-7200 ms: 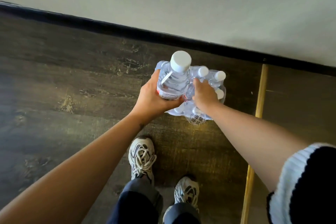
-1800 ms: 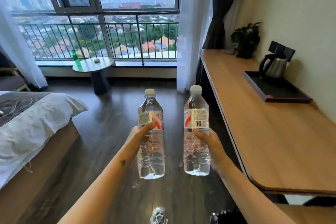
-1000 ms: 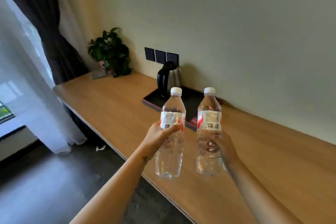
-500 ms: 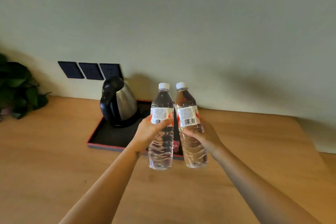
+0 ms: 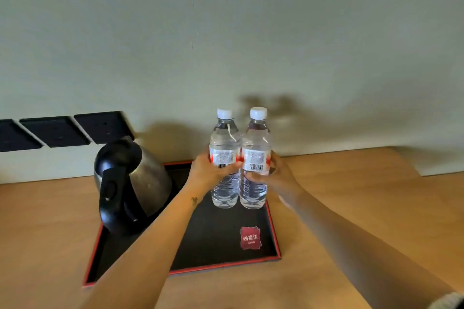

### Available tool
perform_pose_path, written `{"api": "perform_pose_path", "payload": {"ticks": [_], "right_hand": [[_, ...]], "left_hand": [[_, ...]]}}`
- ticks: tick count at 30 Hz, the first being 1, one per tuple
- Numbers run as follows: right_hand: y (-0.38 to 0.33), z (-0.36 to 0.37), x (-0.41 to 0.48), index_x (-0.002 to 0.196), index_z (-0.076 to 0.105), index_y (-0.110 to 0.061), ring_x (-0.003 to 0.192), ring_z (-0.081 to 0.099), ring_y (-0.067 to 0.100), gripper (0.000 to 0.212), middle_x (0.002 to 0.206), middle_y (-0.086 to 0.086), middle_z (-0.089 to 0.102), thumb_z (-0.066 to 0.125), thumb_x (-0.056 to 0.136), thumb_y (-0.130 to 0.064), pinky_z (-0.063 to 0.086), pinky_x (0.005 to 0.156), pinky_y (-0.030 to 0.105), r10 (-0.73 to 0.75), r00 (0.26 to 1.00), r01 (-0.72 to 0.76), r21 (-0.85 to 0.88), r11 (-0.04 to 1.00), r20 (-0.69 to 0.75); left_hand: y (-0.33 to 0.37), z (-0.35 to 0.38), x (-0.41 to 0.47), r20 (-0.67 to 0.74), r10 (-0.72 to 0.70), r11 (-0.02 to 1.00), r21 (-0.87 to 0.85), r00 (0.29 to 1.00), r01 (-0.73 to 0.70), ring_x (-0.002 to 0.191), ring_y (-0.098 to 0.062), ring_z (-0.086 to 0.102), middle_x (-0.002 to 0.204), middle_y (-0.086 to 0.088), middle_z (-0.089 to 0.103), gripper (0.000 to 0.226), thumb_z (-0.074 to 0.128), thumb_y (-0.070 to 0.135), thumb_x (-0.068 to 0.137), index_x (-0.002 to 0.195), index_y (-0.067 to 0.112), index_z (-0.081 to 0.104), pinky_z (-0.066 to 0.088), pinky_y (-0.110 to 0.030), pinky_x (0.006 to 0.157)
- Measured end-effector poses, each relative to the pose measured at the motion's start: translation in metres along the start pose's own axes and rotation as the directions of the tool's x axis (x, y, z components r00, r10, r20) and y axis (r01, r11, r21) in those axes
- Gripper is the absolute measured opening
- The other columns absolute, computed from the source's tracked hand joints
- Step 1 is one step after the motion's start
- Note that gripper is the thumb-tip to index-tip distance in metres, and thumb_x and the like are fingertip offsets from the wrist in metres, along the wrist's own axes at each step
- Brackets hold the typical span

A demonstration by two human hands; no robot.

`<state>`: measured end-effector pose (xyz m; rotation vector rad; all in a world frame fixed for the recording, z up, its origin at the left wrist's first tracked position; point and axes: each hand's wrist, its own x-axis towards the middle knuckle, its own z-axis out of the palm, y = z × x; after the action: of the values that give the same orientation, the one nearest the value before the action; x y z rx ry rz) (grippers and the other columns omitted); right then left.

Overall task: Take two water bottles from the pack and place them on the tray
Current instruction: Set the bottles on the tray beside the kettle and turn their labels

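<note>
Standing at a wooden tabletop (image 5: 351, 208) against a pale wall, a person lowers two water bottles toward the right rear of a black, red-edged tray (image 5: 226, 246), the open half left free by a steel kettle (image 5: 133, 183) on its left side. The left hand (image 5: 208, 173) has its grip clamped round the label of the left bottle (image 5: 224, 158); the right hand (image 5: 276, 178) is wrapped likewise round the right bottle (image 5: 256, 158). Both bottles are upright and touching, held at mid-body, likely so the bases can settle flat together; whether they already rest on the tray cannot be told. A red logo patch (image 5: 250, 238) lies nearer the front edge. Half a second earlier the pair hung short of the tray's front edge; now they stand over its surface, lower and closer together.
</note>
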<state>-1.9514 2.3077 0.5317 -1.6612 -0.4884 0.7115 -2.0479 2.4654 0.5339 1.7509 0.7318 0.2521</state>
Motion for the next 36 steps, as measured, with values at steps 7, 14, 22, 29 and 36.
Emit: {"api": "perform_pose_path", "payload": {"ticks": [7,14,22,29,36], "right_hand": [[0.005,0.002,0.045,0.111,0.055,-0.017,0.079,0.064,-0.004,0.061,0.096,-0.005,0.067,0.078,0.059,0.006,0.049,0.065,0.008,-0.06,0.998,0.059,-0.1,0.993,-0.009],[0.021,-0.004,0.063,0.12,0.051,-0.008,0.096,0.06,0.006,0.064,0.115,0.005,0.064,0.078,0.062,0.002,0.048,0.082,0.019,-0.045,0.998,0.051,-0.18,0.982,0.033],[0.007,-0.002,0.061,0.116,0.049,-0.016,0.108,0.057,0.019,0.063,0.114,-0.001,0.06,0.079,0.062,-0.003,0.045,0.089,0.028,-0.104,0.987,0.136,-0.303,0.943,0.119],[-0.059,-0.016,0.049,0.122,0.047,-0.018,0.09,0.053,0.015,0.059,0.114,0.006,0.059,0.074,0.071,-0.033,0.042,0.073,0.027,-0.311,0.95,0.285,-0.527,0.8,0.041],[-0.107,0.005,0.057,0.1,0.057,0.0,0.098,0.058,0.036,0.032,0.103,0.022,0.065,0.06,0.085,-0.028,0.042,0.072,0.036,-0.282,0.942,0.291,-0.867,0.404,0.184]], "left_hand": [[-0.013,0.004,0.023,-0.11,0.107,0.989,-0.086,0.988,-0.117,0.11,-0.026,0.062,0.118,-0.016,0.063,0.078,0.09,0.03,0.048,0.117,0.011,0.058,0.051,-0.046,0.096],[-0.027,0.013,0.044,-0.04,0.087,0.993,-0.082,0.995,-0.09,0.116,-0.033,0.057,0.125,-0.021,0.057,0.083,0.09,0.015,0.05,0.123,0.007,0.051,0.048,-0.052,0.098],[-0.025,0.01,0.044,0.015,0.062,0.998,-0.015,0.998,-0.062,0.126,-0.029,0.049,0.133,-0.016,0.051,0.091,0.089,0.02,0.054,0.131,0.01,0.042,0.042,-0.051,0.105],[0.008,-0.033,0.017,-0.035,0.209,0.929,0.318,0.977,-0.187,0.126,-0.028,0.04,0.137,-0.014,0.038,0.09,0.083,0.022,0.063,0.138,0.018,0.033,0.035,-0.04,0.106],[0.074,-0.043,0.025,0.24,0.372,0.702,0.559,0.897,-0.441,0.105,-0.029,0.058,0.12,-0.015,0.062,0.043,0.062,0.012,0.083,0.125,0.014,0.055,0.043,-0.03,0.087]]}}
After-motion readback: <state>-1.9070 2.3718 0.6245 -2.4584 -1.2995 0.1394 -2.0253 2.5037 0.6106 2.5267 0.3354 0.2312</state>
